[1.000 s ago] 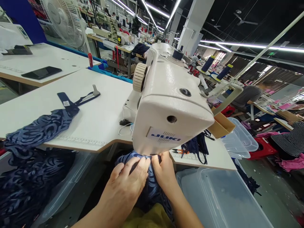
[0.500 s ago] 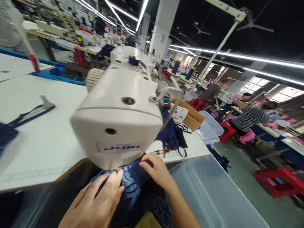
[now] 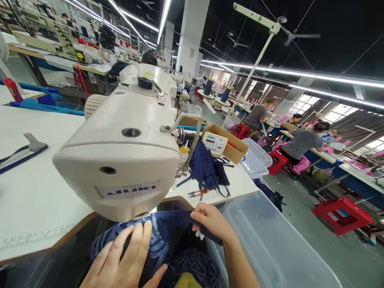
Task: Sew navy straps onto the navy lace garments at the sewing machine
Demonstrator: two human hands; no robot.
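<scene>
My left hand (image 3: pixel 126 262) lies with fingers spread on a dark blue patterned fabric (image 3: pixel 163 240) just below the head of a cream JUKI sewing machine (image 3: pixel 126 148). To its right, my right hand (image 3: pixel 210 220) pinches a dark blue strip at that fabric's edge. The needle area is hidden behind the machine head. The fabric hangs down over my lap.
The white sewing table (image 3: pixel 36 200) carries a dark strap (image 3: pixel 21 154) at left. Orange snips (image 3: pixel 198 193), a pile of navy straps (image 3: pixel 207 166), a control panel (image 3: pixel 214 143) and a cardboard box (image 3: pixel 231 148) lie at right. Clear plastic bins (image 3: pixel 270 248) stand beside me. Other people sit at far tables.
My view swung to the right. My hands drew apart and back from under the machine head; the left flattened on the fabric and the right pulled the strip edge rightward.
</scene>
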